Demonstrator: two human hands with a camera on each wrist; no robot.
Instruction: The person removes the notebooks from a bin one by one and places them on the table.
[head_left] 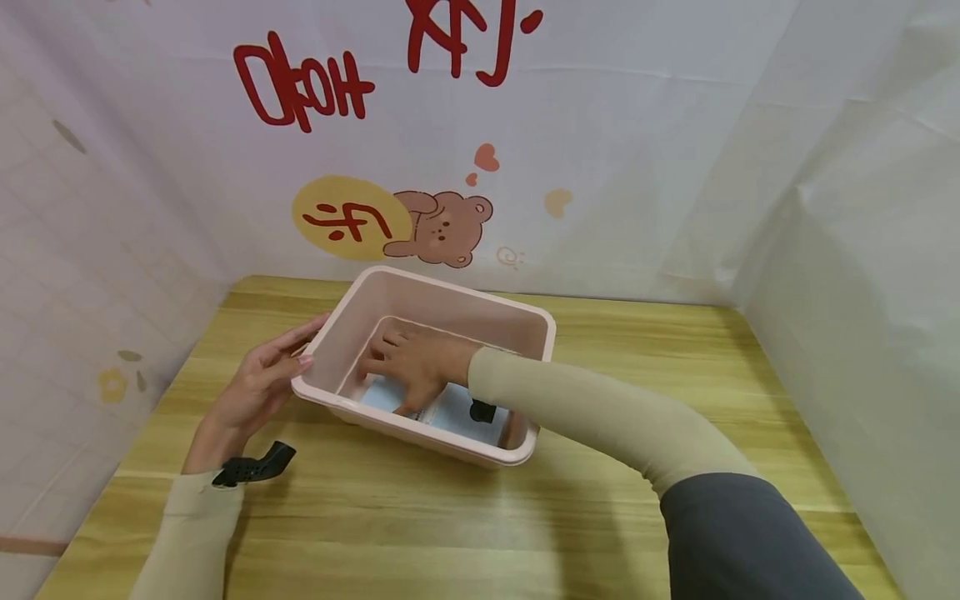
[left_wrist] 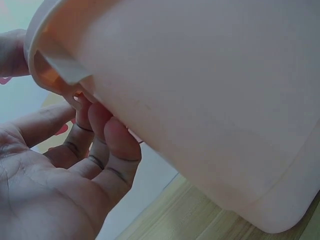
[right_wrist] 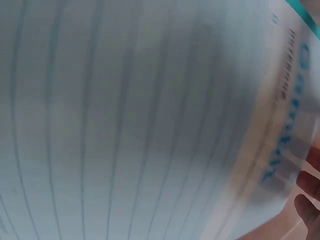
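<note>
A pale pink plastic bin (head_left: 465, 292) stands on the wooden table, turned at an angle. My left hand (head_left: 258, 379) grips its left end, thumb over the rim and fingers beneath; the left wrist view shows those fingertips (left_wrist: 122, 140) against the outer wall. Inside the bin is my right hand (head_left: 420, 362), fingers spread over a light-blue notebook (head_left: 465, 417) on the floor. In the right wrist view the ruled notebook cover (right_wrist: 135, 120) fills most of the picture, and fingertips (right_wrist: 309, 182) lie at its edge. My palm and forearm hide part of the notebook.
The table (head_left: 360, 533) extends in front of the bin and to its right. White printed sheets with a cartoon bear (head_left: 442, 229) rise behind the table and along both sides. Black mounts (head_left: 255, 467) sit on both wrists.
</note>
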